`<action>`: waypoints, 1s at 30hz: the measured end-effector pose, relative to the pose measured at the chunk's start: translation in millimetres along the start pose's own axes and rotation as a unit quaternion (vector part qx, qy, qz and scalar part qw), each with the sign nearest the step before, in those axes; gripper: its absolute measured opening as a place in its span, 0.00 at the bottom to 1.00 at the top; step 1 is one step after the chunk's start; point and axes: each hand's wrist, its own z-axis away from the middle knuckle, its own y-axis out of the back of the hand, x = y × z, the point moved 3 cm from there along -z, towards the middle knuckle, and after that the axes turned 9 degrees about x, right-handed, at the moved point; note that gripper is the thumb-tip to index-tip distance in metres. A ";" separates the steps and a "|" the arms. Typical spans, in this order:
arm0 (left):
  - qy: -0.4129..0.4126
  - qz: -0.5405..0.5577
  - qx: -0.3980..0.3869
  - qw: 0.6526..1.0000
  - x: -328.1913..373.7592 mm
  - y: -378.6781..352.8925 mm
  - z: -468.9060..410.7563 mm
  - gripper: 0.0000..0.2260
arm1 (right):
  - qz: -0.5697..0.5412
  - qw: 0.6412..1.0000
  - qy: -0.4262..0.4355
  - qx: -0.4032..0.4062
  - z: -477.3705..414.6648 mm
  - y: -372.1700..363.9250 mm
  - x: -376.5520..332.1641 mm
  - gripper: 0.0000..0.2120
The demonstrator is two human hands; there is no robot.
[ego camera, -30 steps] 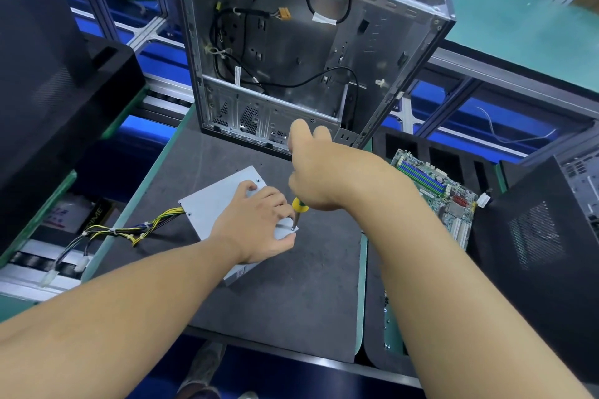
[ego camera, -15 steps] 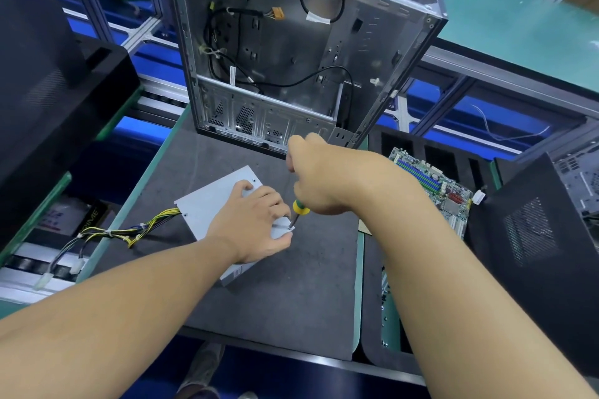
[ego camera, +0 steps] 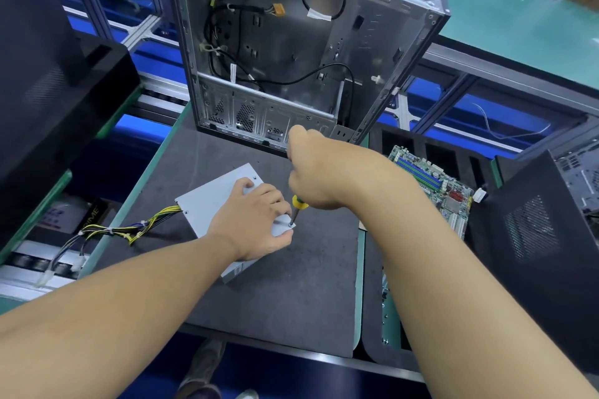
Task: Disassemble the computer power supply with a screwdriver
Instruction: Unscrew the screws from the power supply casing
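Left hand [ego camera: 256, 220] pressing power supply [ego camera: 207, 204], right hand [ego camera: 321, 172] gripping screwdriver [ego camera: 296, 209], case [ego camera: 291, 42] behind.

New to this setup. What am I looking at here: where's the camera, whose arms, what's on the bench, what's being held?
There is no robot: a person works with bare hands, filmed by one wide-angle camera worn on their head, looking forward and down.

On the dark bench mat lies a grey power supply, its yellow and black cable bundle trailing off to the left. The left hand presses flat on it to steady it. The right hand grips a screwdriver with a yellow and green handle, its tip on a screw at the unit's near right corner.

Behind stands an open, emptied computer case. A green motherboard lies to the right.
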 end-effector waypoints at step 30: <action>-0.090 0.054 0.131 0.986 1.5 -2.5 3.0 0.08 | 0.023 1.000 -0.015 0.009 1.2 -3.3 5.0 0.09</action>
